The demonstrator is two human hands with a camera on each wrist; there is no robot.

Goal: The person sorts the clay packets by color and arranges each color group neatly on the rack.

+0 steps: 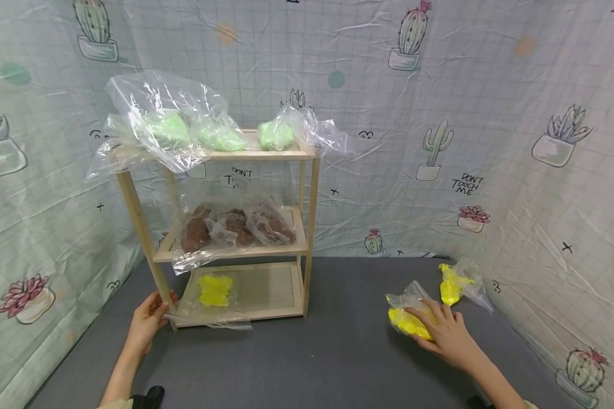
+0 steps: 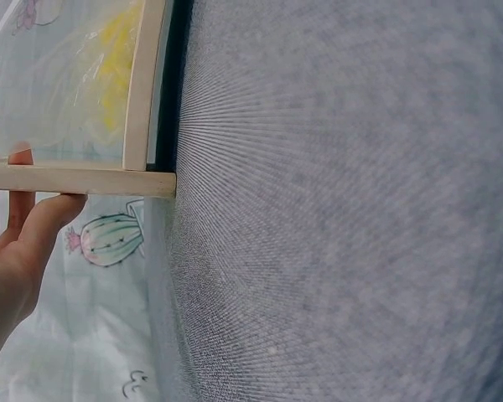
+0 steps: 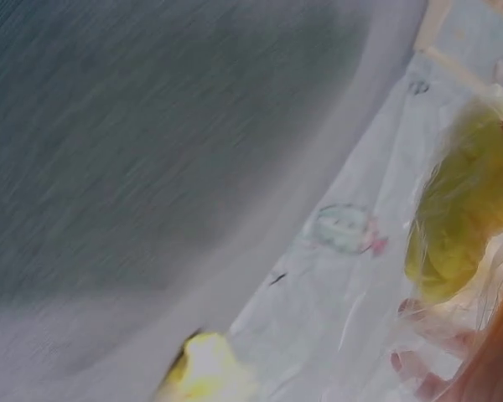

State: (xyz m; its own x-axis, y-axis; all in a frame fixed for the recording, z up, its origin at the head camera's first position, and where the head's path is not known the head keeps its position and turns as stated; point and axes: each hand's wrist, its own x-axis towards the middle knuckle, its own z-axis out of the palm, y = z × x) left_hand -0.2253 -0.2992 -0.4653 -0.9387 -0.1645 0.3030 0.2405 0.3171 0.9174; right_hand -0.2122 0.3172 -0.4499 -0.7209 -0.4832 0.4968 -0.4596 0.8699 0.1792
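My left hand [image 1: 150, 317] grips the front left leg of a small wooden shelf [image 1: 280, 313] near its foot. In the left wrist view the thumb lies on one side of the leg and fingertips [image 2: 20, 154] show past the other. My right hand [image 1: 446, 335] holds a clear plastic bag with a yellow lump [image 1: 408, 324] inside, over the grey surface right of the shelf. The right wrist view shows the bagged yellow lump [image 3: 465, 209] between thumb and fingers. Beyond that hand lies another bagged yellow piece [image 1: 451, 286].
Bagged pale green lumps [image 1: 277, 135] sit on the shelf's top board, bagged brown lumps [image 1: 235, 226] on the middle one. A bagged yellow piece [image 1: 215, 291] lies on the bottom board, its plastic hanging over the front edge. Cactus-print cloth [image 1: 368, 187] hangs behind and at both sides.
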